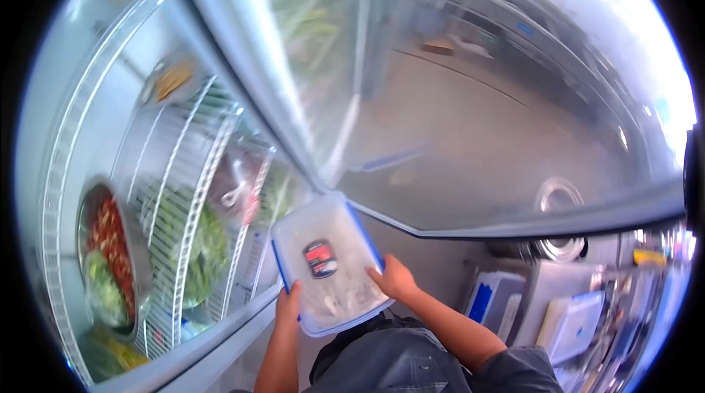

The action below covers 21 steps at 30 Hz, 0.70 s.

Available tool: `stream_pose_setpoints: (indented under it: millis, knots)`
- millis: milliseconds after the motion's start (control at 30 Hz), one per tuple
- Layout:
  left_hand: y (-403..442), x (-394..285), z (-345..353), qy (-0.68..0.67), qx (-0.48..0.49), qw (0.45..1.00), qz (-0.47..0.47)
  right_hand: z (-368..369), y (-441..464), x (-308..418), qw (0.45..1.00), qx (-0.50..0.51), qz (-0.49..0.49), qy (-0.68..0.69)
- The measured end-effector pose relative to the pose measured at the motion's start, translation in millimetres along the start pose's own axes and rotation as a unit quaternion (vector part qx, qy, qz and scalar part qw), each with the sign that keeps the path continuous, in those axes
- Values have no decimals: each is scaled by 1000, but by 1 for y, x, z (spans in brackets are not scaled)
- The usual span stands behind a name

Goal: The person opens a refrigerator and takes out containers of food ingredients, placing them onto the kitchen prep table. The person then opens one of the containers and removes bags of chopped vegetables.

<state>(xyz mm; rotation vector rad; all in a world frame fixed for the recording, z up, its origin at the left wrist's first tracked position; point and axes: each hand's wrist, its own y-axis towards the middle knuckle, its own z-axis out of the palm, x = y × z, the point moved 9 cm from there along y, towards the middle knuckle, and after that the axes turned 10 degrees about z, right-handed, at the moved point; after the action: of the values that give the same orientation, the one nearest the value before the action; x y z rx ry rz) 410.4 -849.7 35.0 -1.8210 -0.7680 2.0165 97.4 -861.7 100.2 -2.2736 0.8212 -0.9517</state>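
Between both hands I hold a translucent plastic food container (334, 246) with a blue rim and a dark red label on its lid. My left hand (288, 305) grips its near left edge, thumb on top. On the right edge, my right hand (393, 279) is closed, thumb over the lid. What is inside shows only as a pale, blurred mass. The container is in front of my body, beside the opening of a refrigerator (242, 330) on the left.
Wire shelves (187, 224) in the refrigerator carry bagged greens (198, 261) and a metal bowl (139, 297) with red pieces. The glass door (470, 165) stands open ahead. At right are a steel counter (529, 297), a lidded container (571, 327) and round metal pots (562, 246).
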Motion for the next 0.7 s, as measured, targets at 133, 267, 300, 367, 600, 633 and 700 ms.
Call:
stream_pose_setpoints:
  millis: [133,267,300,367,600,633,700]
  knots:
    - [-34,-24,45,122,70,990,2,-20,-44,-64,997,-39,44,46]
    - [-66,-12,92,157,193,968,17,-30,-107,-145,981,-85,92,151]
    - [-77,-10,104,175,216,960,21,-30,-123,-165,974,-97,101,178]
    - [-116,-2,130,206,258,943,37,-30,-165,-213,958,-124,120,231]
    - [-263,56,224,265,437,857,68,-19,-345,-370,867,-274,193,369]
    - [-278,65,233,269,444,852,73,-18,-373,-386,849,-294,209,387]
    - [-311,77,260,284,502,813,84,-19,-413,-413,823,-324,215,413]
